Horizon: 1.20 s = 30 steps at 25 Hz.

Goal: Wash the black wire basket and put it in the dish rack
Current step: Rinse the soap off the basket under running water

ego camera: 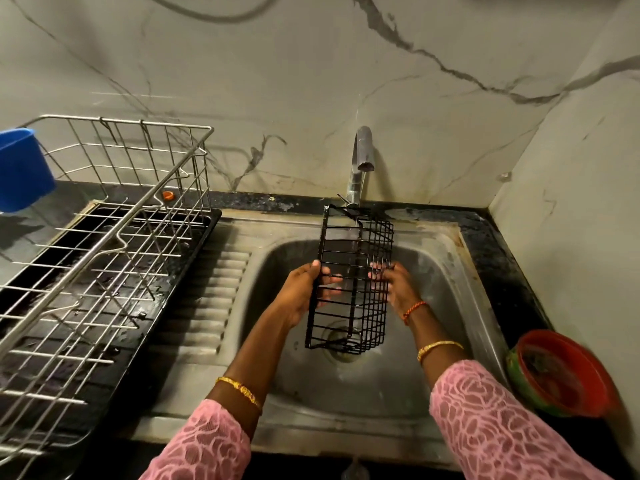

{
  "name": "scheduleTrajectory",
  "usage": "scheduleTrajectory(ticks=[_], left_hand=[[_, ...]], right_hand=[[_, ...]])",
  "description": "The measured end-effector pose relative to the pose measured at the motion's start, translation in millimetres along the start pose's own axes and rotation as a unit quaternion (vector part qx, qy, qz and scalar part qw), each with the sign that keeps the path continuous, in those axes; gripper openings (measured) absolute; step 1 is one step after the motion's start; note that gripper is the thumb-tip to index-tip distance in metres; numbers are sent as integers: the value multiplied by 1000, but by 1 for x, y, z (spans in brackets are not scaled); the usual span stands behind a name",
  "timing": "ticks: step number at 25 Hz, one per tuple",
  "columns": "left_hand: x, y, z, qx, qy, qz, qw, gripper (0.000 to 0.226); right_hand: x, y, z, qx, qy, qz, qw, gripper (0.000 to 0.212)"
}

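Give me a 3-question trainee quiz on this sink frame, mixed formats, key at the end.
1. True or false: the black wire basket already sits in the dish rack.
2. Multiple choice: where is the basket held? A) over the sink basin, below the tap; B) on the counter beside the blue cup; C) inside the red bowl.
3. Fill in: the left hand grips the basket's left side while the right hand holds its ____ side.

Key: 1 false; 2 A; 3 right.
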<state>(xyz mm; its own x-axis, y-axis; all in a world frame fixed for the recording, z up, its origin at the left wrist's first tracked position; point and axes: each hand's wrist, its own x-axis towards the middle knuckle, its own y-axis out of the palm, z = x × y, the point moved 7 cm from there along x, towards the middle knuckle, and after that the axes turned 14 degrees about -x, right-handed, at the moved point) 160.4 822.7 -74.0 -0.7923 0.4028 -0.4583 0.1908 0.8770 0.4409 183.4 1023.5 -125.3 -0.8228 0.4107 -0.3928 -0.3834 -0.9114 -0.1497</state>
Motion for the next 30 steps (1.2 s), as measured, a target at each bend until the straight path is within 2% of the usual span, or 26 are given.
scheduleTrajectory(ticks=[4,8,10,12,13,15,16,17,21,25,30], left_hand=[[10,-7,-12,-33,20,-4,999,46],[11,-21,-21,-87,72,-59,992,56],[4,-27,-13,-134,109,-128,977,53],[0,-42,-3,-154,138,-240,949,54],[-2,-49,-1,-156,145,-286,934,55],[-1,-61,1,-177,161,-323,916,52],[-1,-65,1,-188,173,-321,912,51],[0,-68,0,-201,184,-312,910,49],[5,-69,2,-231,188,-276,914,50],[22,-60,7,-211,166,-254,929,57],[44,-43,11,-218,163,-194,942,66]], right_hand=[[6,10,21,-75,-28,20,997,29],[1,20,45,-148,-46,26,988,36],[2,31,54,-215,-38,62,974,36],[8,45,55,-284,2,104,953,27],[12,47,57,-299,29,92,949,22],[20,41,75,-309,28,-1,951,14],[24,41,88,-306,2,-39,951,14],[24,45,103,-289,-17,-41,956,18],[10,71,148,-190,-6,90,978,33],[6,68,167,-160,29,144,976,43],[7,51,162,-243,83,173,951,48]])
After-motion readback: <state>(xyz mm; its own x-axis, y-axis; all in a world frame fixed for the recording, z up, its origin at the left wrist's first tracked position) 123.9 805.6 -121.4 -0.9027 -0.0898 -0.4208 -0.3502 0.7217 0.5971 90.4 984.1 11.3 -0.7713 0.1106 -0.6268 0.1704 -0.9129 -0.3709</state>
